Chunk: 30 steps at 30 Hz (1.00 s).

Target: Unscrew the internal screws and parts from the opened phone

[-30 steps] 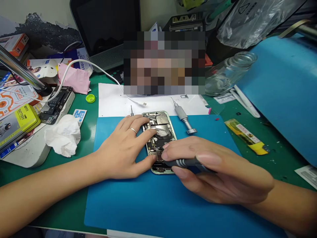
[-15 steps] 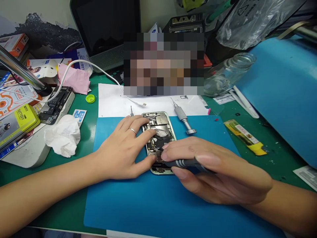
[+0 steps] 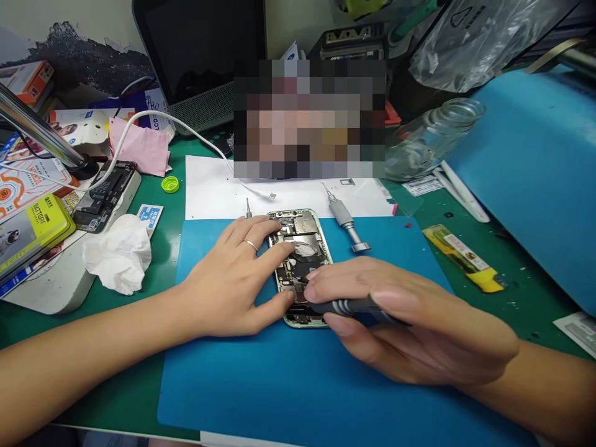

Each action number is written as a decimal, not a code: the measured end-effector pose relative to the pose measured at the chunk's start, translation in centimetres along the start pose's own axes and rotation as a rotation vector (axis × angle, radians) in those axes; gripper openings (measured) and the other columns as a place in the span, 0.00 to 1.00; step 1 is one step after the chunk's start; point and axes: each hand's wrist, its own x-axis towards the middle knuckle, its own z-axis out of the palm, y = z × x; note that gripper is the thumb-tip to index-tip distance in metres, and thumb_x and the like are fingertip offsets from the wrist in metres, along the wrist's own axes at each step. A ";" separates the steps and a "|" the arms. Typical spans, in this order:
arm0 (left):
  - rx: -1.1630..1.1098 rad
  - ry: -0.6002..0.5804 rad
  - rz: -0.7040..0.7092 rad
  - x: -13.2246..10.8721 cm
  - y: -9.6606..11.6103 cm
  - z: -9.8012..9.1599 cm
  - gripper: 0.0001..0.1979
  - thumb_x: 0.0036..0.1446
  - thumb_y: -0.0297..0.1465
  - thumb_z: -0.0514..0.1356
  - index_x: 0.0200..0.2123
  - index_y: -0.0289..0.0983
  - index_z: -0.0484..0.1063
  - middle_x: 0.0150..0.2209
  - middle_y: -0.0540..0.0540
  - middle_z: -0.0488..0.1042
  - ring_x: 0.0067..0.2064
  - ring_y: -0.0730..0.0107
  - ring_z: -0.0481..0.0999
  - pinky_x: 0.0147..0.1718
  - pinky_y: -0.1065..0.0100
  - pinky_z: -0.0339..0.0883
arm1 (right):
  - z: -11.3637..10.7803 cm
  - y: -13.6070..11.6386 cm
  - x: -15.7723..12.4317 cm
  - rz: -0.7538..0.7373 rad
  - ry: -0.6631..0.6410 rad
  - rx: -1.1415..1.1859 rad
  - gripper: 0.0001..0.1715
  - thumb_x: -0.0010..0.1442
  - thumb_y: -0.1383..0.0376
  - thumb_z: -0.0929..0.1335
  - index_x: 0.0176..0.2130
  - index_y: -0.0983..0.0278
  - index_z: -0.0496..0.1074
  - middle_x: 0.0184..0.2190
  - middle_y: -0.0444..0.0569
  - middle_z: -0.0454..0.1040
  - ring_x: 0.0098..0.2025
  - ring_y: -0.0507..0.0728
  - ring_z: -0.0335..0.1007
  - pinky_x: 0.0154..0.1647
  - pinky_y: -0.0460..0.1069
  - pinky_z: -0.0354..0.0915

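An opened smartphone (image 3: 305,248) lies on the blue mat, its inner parts bare. My left hand (image 3: 237,273), a ring on one finger, rests along the phone's left side with fingers spread; fingertips and thumb touch the frame and inner parts. Over the lower right of the phone is my right hand (image 3: 410,323), closed around a dark screwdriver (image 3: 342,307) with grey rings on its handle. The tool's tip is hidden behind my fingers. A grey screwdriver (image 3: 343,217) lies to the upper right of the phone. Another thin tool tip (image 3: 248,206) shows beyond my left hand.
The blue mat (image 3: 242,385) covers the green bench, with white paper (image 3: 209,186) behind it. Left are a second opened phone (image 3: 105,198), crumpled tissue (image 3: 118,254) and battery boxes. Right are a yellow-black strip (image 3: 463,257) and a glass jar (image 3: 428,139). A white cable (image 3: 186,130) arcs across.
Both hands stay almost still on the phone, with the screwdriver in the same grip. The whole view has shifted very slightly.
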 end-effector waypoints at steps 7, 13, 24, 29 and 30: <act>0.005 -0.004 -0.004 0.1 0.1 0.1 0.26 0.64 0.43 0.56 0.58 0.32 0.68 0.63 0.31 0.62 0.66 0.45 0.60 0.68 0.44 0.53 | -0.1 -0.1 0.1 -0.002 -0.009 -0.025 0.29 0.58 0.74 0.70 0.57 0.55 0.69 0.35 0.44 0.81 0.37 0.53 0.80 0.42 0.50 0.80; 0.005 -0.010 -0.001 0.0 0.0 0.0 0.26 0.64 0.43 0.56 0.58 0.32 0.68 0.63 0.31 0.61 0.66 0.45 0.59 0.68 0.45 0.52 | -0.3 -0.3 0.5 -0.008 -0.035 -0.039 0.27 0.58 0.76 0.69 0.55 0.57 0.69 0.34 0.45 0.81 0.36 0.53 0.80 0.42 0.50 0.80; 0.013 -0.005 -0.002 -0.1 0.0 0.0 0.26 0.64 0.43 0.56 0.58 0.32 0.68 0.63 0.32 0.61 0.66 0.46 0.59 0.68 0.45 0.53 | -0.3 -0.3 0.6 -0.020 -0.042 -0.049 0.27 0.58 0.76 0.68 0.55 0.58 0.69 0.34 0.46 0.80 0.36 0.53 0.80 0.41 0.50 0.80; 0.014 -0.006 -0.003 0.1 0.0 0.0 0.26 0.64 0.43 0.56 0.58 0.32 0.68 0.63 0.32 0.62 0.66 0.45 0.60 0.68 0.44 0.53 | -0.5 -0.3 0.7 -0.016 -0.060 -0.048 0.28 0.58 0.76 0.69 0.55 0.58 0.69 0.35 0.46 0.81 0.37 0.53 0.80 0.41 0.50 0.80; 0.013 -0.005 -0.001 0.1 0.0 0.0 0.26 0.64 0.43 0.56 0.58 0.32 0.68 0.63 0.31 0.62 0.66 0.45 0.60 0.68 0.44 0.53 | -0.5 -0.3 0.6 -0.015 -0.058 -0.047 0.28 0.58 0.76 0.69 0.55 0.58 0.69 0.35 0.46 0.81 0.37 0.53 0.80 0.42 0.50 0.80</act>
